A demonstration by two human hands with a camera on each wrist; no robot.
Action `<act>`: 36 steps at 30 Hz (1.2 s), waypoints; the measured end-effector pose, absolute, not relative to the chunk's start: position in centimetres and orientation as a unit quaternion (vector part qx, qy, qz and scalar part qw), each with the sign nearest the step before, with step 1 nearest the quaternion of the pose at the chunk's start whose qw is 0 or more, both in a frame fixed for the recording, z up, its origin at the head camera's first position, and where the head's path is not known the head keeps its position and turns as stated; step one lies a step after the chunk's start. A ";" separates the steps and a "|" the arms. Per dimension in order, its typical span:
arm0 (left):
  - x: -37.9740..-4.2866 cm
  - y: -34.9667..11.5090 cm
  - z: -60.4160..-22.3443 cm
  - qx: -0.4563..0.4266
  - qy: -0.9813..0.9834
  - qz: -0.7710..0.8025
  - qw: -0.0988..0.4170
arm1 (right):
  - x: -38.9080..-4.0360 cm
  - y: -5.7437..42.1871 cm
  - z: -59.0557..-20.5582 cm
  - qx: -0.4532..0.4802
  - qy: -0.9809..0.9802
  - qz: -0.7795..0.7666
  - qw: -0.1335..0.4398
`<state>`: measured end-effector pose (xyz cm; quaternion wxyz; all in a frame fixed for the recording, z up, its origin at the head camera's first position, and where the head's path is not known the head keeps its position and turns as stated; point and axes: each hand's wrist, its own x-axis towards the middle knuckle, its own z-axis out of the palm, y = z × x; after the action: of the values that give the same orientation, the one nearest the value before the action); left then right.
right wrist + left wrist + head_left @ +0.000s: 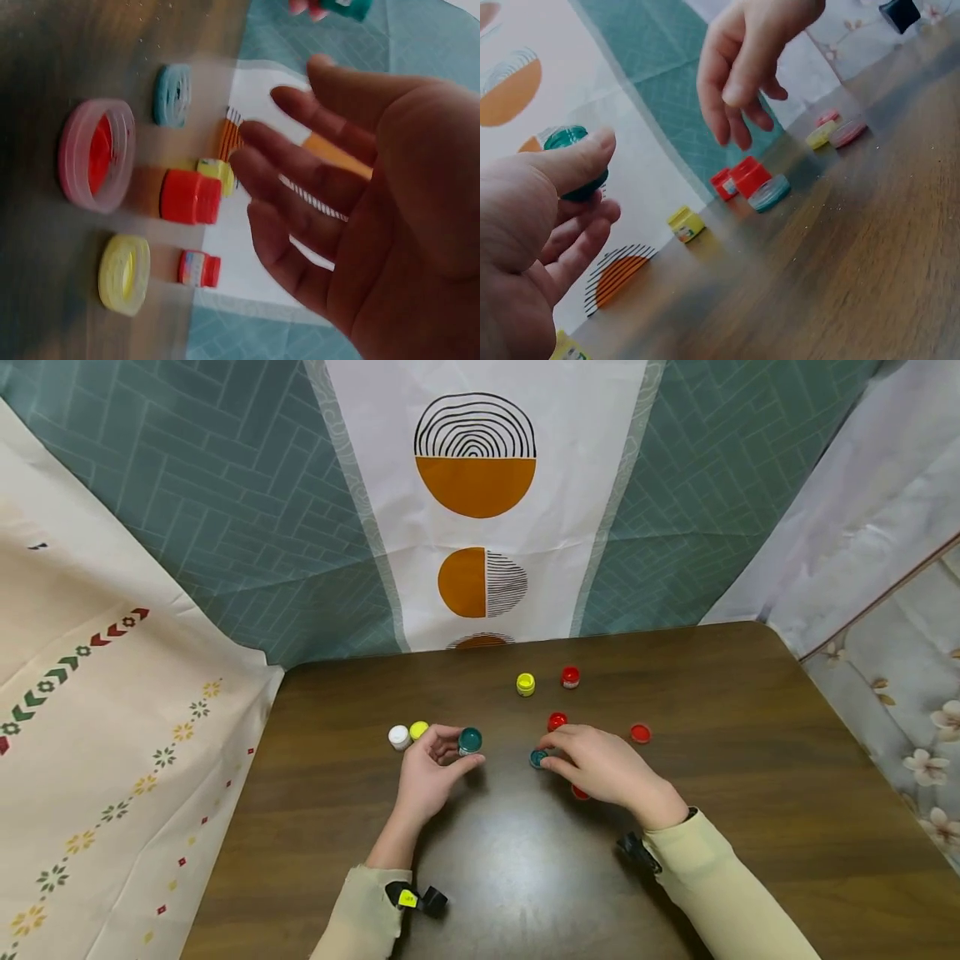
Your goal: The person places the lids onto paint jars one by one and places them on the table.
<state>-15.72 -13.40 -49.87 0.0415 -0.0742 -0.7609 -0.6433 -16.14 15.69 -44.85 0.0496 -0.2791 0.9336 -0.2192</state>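
My left hand (431, 768) holds a small dark green paint jar (470, 741) off the table, pinched between thumb and fingers. The jar has no lid on it, and its green top faces up. Over the table, my right hand (600, 764) hangs with loosely bent fingers and nothing between them. Just below its fingertips, a teal lid (172, 96) lies on the table, apart from the hand in both wrist views. Beside that lid stands a red jar (557, 721). A red lid (581, 792) is partly hidden under my right hand.
Farther back stand a yellow jar (525, 684) and another red jar (570, 677). A red lid (641, 733) lies to the right; a yellow lid (112, 277) shows in the right wrist view. A white jar (400, 737) and a yellow jar (418, 729) stand beside my left hand.
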 end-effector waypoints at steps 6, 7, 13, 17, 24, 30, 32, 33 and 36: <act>-15.3 -14.2 -49.8 -0.115 -0.729 -0.672 0.066 | -16.7 14.2 -45.6 -0.265 0.952 -0.145 0.046; -15.3 -14.2 -49.8 -0.124 -0.723 -0.676 0.069 | -16.8 14.0 -45.7 -0.265 0.954 -0.133 0.043; -15.2 -14.3 -49.9 -0.154 -0.704 -0.689 0.076 | -16.9 12.8 -46.7 -0.266 0.960 -0.086 0.026; -15.1 -14.2 -49.9 -0.158 -0.707 -0.685 0.077 | -16.7 12.1 -47.1 -0.261 0.963 -0.057 0.024; -15.1 -14.0 -49.8 -0.158 -0.717 -0.675 0.075 | -16.4 11.8 -47.4 -0.257 0.965 -0.042 0.011; -15.1 -14.0 -49.8 -0.153 -0.718 -0.674 0.075 | -16.4 11.9 -47.6 -0.261 0.964 -0.044 0.000; -15.2 -14.0 -49.8 -0.153 -0.719 -0.674 0.075 | -16.4 12.0 -47.7 -0.265 0.963 -0.045 -0.006; -15.2 -14.0 -49.8 -0.153 -0.720 -0.673 0.075 | -16.4 12.0 -47.7 -0.266 0.963 -0.045 -0.009; -15.2 -13.9 -49.9 -0.153 -0.722 -0.671 0.073 | -16.4 12.1 -47.6 -0.269 0.962 -0.046 -0.015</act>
<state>-15.19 -13.93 -49.87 0.0731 -0.1527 -0.7223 -0.6705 -16.38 12.07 -47.60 -0.0152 -0.2694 0.9618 -0.0457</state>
